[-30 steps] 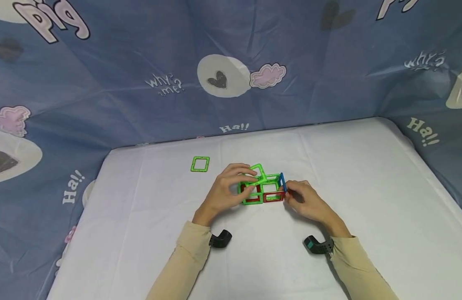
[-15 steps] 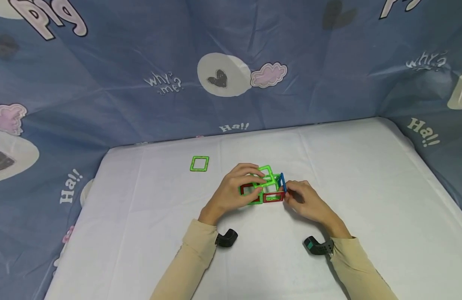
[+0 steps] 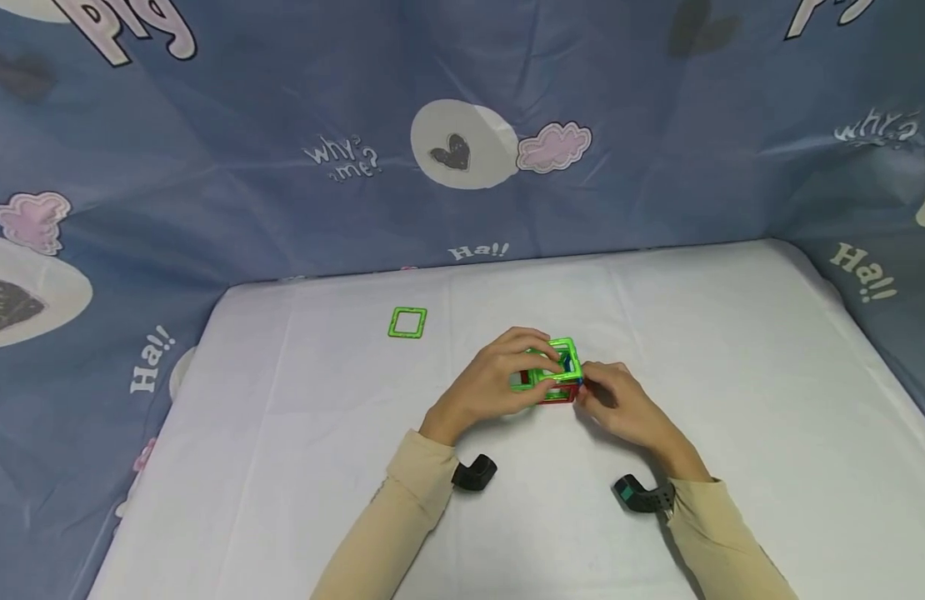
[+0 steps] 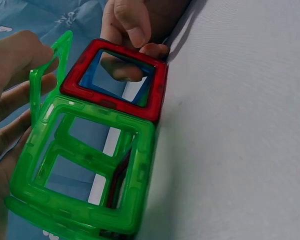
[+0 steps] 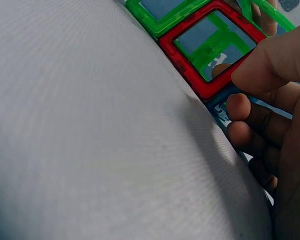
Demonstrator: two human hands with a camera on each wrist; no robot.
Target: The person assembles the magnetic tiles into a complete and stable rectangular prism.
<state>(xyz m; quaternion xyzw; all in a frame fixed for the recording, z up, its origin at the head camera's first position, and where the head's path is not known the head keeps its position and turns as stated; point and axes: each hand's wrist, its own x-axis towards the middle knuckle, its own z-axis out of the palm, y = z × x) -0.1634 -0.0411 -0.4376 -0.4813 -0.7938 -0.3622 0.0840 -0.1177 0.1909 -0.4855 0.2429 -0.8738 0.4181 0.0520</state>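
Observation:
In the head view my left hand (image 3: 500, 379) pinches a green square magnetic tile (image 3: 576, 360) over the right half of a low, two-cell structure of magnetic tiles. The left wrist view shows that held tile (image 4: 35, 92) tilted behind the structure's red front tile (image 4: 159, 92); a green front tile (image 4: 142, 170) stands beside the red one. My right hand (image 3: 620, 404) pinches the blue end tile (image 5: 222, 97) near its corner with the red tile (image 5: 190, 75). One right fingertip shows inside the cell through the red frame. My left fingers hide part of the structure's top.
A loose green square tile (image 3: 406, 335) lies flat on the white cloth-covered table (image 3: 320, 467), behind and left of the structure. A printed blue curtain (image 3: 342, 225) hangs along the table's back and sides. Each wrist wears a black camera (image 3: 475, 473).
My left hand has moved right with the green tile, from over the structure's middle to over its right cell. The right hand has kept its grip at the blue end.

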